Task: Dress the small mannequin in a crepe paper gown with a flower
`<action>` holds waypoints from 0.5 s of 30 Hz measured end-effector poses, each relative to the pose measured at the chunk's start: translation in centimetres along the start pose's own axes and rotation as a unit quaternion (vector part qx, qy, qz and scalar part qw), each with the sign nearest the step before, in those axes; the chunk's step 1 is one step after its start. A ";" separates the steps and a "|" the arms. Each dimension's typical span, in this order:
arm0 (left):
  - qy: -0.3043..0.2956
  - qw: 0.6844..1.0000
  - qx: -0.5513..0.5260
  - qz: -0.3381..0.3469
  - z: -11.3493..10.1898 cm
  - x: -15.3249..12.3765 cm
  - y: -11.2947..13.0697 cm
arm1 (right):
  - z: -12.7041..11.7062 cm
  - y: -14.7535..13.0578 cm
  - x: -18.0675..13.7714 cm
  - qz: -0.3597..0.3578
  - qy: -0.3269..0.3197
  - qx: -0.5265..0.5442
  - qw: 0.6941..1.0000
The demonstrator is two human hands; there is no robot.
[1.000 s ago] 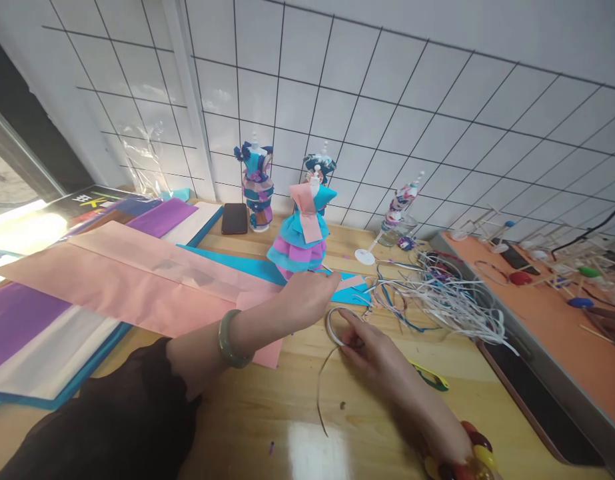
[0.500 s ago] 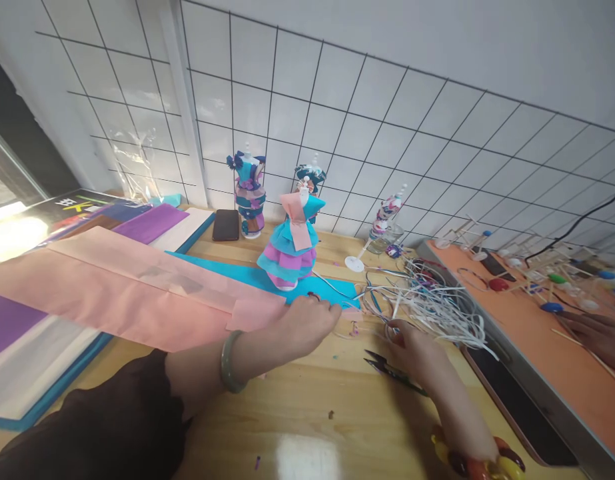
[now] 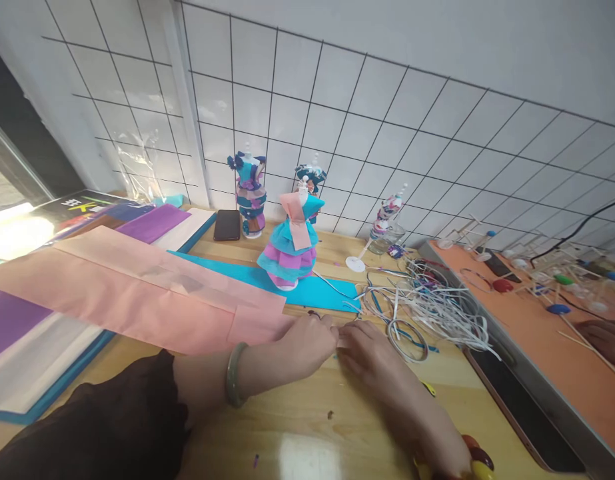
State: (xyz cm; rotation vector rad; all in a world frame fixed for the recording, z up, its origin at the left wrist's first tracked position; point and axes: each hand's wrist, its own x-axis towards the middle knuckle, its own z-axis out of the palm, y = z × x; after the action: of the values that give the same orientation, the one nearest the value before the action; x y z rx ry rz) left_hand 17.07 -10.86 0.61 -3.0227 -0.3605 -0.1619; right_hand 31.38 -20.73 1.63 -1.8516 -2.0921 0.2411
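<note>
My left hand [image 3: 314, 343], with a jade bangle on the wrist, is closed at the right end of a pink crepe paper sheet [image 3: 187, 307]. A narrower pink strip [image 3: 260, 325] runs from the sheet under that hand. My right hand [image 3: 370, 350] is against the left fingertips, fingers bent and together; what they pinch is hidden. Just beyond stands a small dress form [image 3: 290, 250] in a tiered blue and purple paper dress with a pink sash, on a blue paper strip [image 3: 332, 293]. Scissors [image 3: 428, 389] lie mostly covered by my right forearm.
Tangled white cords [image 3: 437, 307] and a coiled ring of cord [image 3: 407, 340] lie to the right, by a phone [image 3: 527, 407]. More dressed forms, such as one in blue [image 3: 250, 193], stand near the wall. Another person's hand [image 3: 604, 337] is on the orange table [image 3: 527, 333].
My right hand has moved left from beside the cords and scissors to meet my left hand. It now covers the spot where a pink scrap showed. The left hand has barely moved.
</note>
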 end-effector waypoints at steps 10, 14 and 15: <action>0.009 0.998 -0.052 0.018 -0.1 -1.7 -1.0 | 0.6 0.2 0.2 -0.007 -0.010 -0.033 0.999; 0.016 0.996 -0.049 0.067 0.6 -3.1 -2.2 | 0.3 0.2 0.3 -0.014 -0.020 0.000 1.000; 0.020 0.996 -0.051 0.067 0.7 -3.4 -2.5 | 0.3 0.2 0.3 -0.015 -0.021 0.008 1.000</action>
State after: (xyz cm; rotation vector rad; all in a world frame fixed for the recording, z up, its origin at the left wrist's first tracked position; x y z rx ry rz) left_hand 13.21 -9.12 -0.30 -3.1251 -0.1482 -0.2380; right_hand 31.43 -20.42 1.34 -1.8210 -2.1376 0.2920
